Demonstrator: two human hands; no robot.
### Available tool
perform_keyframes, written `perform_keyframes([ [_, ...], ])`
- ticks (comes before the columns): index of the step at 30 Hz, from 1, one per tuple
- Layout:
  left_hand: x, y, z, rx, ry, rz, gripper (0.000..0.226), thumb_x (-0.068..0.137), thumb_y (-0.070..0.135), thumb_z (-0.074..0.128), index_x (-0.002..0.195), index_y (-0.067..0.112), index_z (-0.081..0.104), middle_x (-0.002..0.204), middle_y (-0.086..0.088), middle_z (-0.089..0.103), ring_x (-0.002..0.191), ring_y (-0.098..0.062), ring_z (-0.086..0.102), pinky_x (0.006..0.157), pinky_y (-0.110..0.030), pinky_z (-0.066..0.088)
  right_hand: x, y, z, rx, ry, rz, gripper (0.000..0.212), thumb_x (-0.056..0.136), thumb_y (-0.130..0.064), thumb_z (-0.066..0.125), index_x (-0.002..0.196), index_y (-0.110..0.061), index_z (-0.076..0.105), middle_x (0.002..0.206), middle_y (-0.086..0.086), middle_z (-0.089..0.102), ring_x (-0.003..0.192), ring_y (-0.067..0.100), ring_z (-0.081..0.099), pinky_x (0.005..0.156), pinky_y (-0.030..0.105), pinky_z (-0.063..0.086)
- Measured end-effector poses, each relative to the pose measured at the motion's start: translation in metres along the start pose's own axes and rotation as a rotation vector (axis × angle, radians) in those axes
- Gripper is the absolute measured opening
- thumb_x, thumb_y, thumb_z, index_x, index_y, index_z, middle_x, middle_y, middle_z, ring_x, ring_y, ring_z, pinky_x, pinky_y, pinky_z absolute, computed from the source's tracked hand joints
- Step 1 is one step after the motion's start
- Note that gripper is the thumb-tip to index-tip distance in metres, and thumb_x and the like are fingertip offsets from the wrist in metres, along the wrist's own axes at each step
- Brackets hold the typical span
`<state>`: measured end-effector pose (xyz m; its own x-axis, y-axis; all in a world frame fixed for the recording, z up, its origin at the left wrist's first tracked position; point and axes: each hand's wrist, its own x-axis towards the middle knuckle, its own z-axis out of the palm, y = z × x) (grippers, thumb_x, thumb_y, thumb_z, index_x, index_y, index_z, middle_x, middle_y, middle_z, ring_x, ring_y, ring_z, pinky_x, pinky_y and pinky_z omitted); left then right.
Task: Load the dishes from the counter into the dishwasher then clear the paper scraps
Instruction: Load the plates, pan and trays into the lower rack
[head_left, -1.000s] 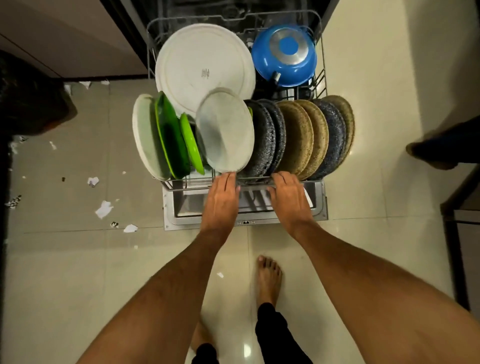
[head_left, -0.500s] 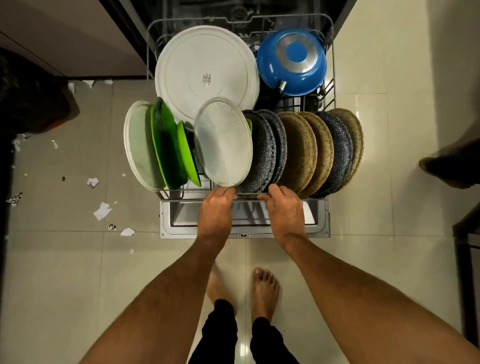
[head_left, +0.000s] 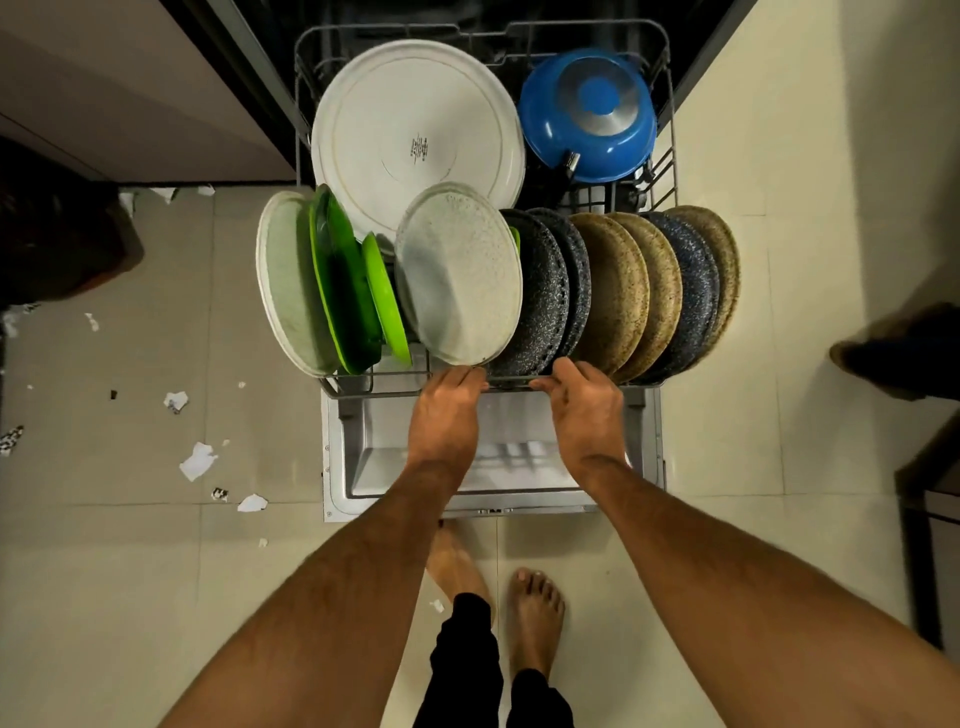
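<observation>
The dishwasher's wire rack (head_left: 670, 171) stands pulled out over the open door (head_left: 343, 457). It holds a big white plate (head_left: 415, 135), a blue pan (head_left: 589, 114), green plates (head_left: 348, 291), a pale speckled plate (head_left: 460, 275) and several dark and tan speckled plates (head_left: 628, 291) on edge. My left hand (head_left: 447, 410) and my right hand (head_left: 584, 405) both grip the rack's front bar, fingers curled over it. Paper scraps (head_left: 197, 460) lie on the floor to the left.
A dark bag or bin (head_left: 57, 234) sits at the left by the cabinet. Another person's foot (head_left: 893, 353) is at the right edge. A dark piece of furniture (head_left: 930, 519) stands at lower right. My bare feet (head_left: 535, 608) are just behind the door.
The rack has slid back toward the dishwasher with both hands on its front bar, uncovering more of the open door. My feet have stepped closer to the door.
</observation>
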<state>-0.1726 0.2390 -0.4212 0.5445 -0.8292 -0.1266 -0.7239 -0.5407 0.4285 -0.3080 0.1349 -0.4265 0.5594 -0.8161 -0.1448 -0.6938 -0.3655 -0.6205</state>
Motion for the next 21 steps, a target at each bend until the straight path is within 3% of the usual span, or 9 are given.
perform_keyframes([
  [2,0.015,-0.003,-0.001,-0.031,-0.011,0.015,0.039,0.072,-0.016,0.06,0.103,0.005,0.073,0.1,-0.014,0.073,0.091,-0.036,0.065,0.077,-0.042,0.057,0.013,-0.005,-0.002,-0.008,0.015,0.013,0.018,0.097,-0.033,0.049,0.082,-0.023,0.049,0.081,0.002,0.056,0.079,0.026,0.061,0.061,0.045,0.056],
  [6,0.045,-0.009,-0.007,-0.044,-0.048,0.033,0.041,0.072,-0.015,0.059,0.105,0.007,0.072,0.103,-0.011,0.073,0.093,-0.035,0.066,0.076,-0.041,0.057,0.041,-0.015,-0.007,-0.099,0.051,0.013,0.012,0.093,-0.016,0.071,0.087,-0.013,0.061,0.083,0.005,0.061,0.076,0.025,0.056,0.058,0.037,0.051],
  [11,0.086,-0.013,-0.019,-0.035,-0.063,0.075,0.04,0.078,-0.011,0.059,0.112,0.007,0.071,0.11,-0.012,0.072,0.098,-0.035,0.066,0.081,-0.042,0.057,0.08,-0.024,-0.009,-0.14,0.053,0.024,0.01,0.093,-0.008,0.07,0.088,-0.013,0.063,0.082,0.004,0.062,0.076,0.025,0.058,0.058,0.032,0.046],
  [21,0.157,-0.01,-0.038,-0.051,0.008,0.087,0.045,0.075,-0.014,0.049,0.106,0.007,0.073,0.103,-0.013,0.073,0.092,-0.034,0.068,0.08,-0.041,0.055,0.151,-0.041,-0.019,-0.161,0.098,-0.002,0.008,0.094,-0.016,0.072,0.09,-0.011,0.067,0.082,0.007,0.066,0.069,0.022,0.053,0.061,0.025,0.033],
])
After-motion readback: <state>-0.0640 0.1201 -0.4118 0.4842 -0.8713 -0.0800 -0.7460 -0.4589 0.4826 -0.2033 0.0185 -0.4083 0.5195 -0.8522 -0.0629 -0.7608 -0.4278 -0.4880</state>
